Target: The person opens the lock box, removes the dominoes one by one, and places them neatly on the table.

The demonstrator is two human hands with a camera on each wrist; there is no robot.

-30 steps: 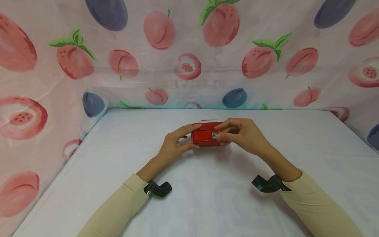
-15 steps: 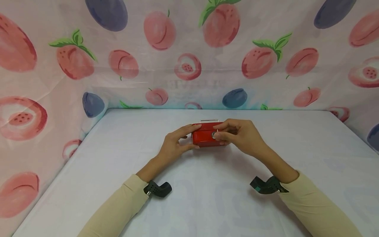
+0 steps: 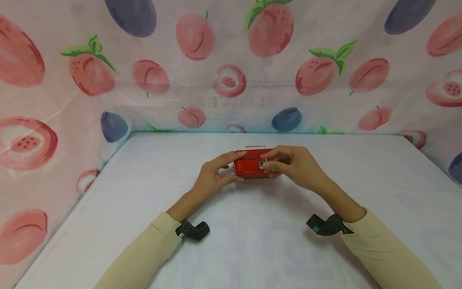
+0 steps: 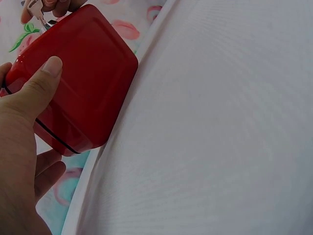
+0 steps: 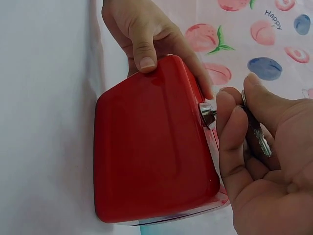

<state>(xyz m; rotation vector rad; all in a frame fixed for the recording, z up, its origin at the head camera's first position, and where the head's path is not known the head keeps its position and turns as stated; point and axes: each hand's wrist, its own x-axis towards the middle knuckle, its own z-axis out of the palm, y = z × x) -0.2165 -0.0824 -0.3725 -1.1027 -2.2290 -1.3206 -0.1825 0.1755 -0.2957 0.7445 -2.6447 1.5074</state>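
Note:
A small red metal box (image 3: 249, 167) with a wire handle (image 3: 255, 147) on top stands on the white table (image 3: 252, 241). My left hand (image 3: 236, 165) grips its left end, thumb on the near face and fingers over the top. In the left wrist view the thumb (image 4: 46, 73) presses the box (image 4: 88, 78). My right hand (image 3: 266, 163) pinches a key at the round silver lock (image 3: 260, 163) on the front. In the right wrist view the lock (image 5: 206, 114) sticks out of the box (image 5: 151, 156), and a second key (image 5: 261, 139) hangs by the right hand's palm.
Fruit-printed cloth (image 3: 231, 60) walls the table in at the back and on both sides. Black camera mounts sit on the left wrist (image 3: 193, 230) and the right wrist (image 3: 326, 224). White tabletop surrounds the box.

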